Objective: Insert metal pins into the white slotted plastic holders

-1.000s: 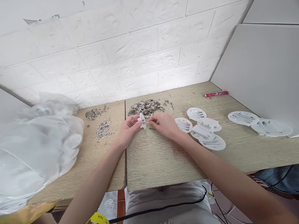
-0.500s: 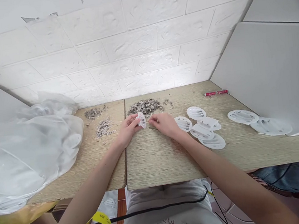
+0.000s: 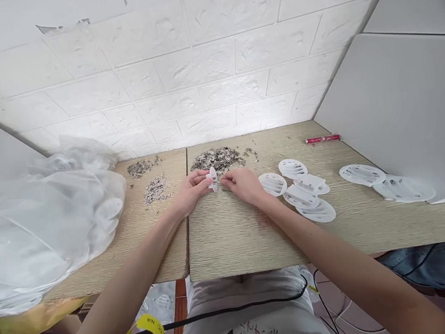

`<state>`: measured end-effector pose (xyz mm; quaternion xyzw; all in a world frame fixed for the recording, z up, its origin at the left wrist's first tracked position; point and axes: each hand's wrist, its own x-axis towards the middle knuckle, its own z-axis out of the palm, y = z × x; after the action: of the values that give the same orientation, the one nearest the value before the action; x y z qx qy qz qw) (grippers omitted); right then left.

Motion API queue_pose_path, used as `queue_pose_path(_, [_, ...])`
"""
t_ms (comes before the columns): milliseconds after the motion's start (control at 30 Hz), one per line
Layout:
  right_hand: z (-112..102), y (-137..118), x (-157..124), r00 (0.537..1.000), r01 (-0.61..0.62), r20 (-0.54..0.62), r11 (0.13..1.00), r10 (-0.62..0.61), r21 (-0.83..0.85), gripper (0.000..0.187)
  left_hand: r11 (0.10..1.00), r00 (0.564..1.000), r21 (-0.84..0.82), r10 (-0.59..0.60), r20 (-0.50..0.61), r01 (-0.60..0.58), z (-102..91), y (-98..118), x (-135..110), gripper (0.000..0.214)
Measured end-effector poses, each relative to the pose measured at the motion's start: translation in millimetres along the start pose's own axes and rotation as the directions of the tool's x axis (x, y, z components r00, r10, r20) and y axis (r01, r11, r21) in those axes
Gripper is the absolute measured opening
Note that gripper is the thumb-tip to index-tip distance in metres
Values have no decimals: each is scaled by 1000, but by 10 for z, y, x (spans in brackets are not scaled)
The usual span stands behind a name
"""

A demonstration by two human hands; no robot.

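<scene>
The left hand [image 3: 191, 194] grips a white disc [image 3: 213, 175] over the table [image 3: 234, 235], its fingers hiding part. Whether the right hand [image 3: 244, 184], curled just beside the disc, grasps anything, I cannot tell.

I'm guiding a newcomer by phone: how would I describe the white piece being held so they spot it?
From the white brick wall, come down to the wooden table and its largest pile of small parts. In front of that, the left hand grips the white piece. Unlike the white discs lying on the table, it is held upright, nearly edge-on.
</scene>
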<state>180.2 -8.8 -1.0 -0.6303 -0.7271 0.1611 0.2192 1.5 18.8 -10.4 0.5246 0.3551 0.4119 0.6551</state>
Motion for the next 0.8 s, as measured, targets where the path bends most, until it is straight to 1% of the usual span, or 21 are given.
queue_pose_path(233, [29, 39, 11, 991, 131, -22, 991, -131, 1, 27, 1000, 1000, -4, -20, 10, 20, 4, 12, -4, 36])
queue_pose_path(333, [47, 56, 22, 988, 151, -36, 989, -151, 0, 27, 1000, 1000, 7, -27, 15, 26, 19, 32, -17, 36])
queue_pose_path(433, [46, 71, 55, 991, 133, -21, 989, -132, 58, 26, 999, 999, 25, -28, 16, 28, 30, 42, -28, 36])
queue_pose_path(667, [-30, 91, 167, 992, 69, 87, 981, -86, 182, 25, 1000, 1000, 13, -5, 13, 5, 51, 30, -45, 36])
queue_pose_path(800, [-52, 81, 168, 992, 40, 113, 979, -63, 198, 27, 1000, 1000, 3, 3, -15, -3, 53, 13, -41, 37])
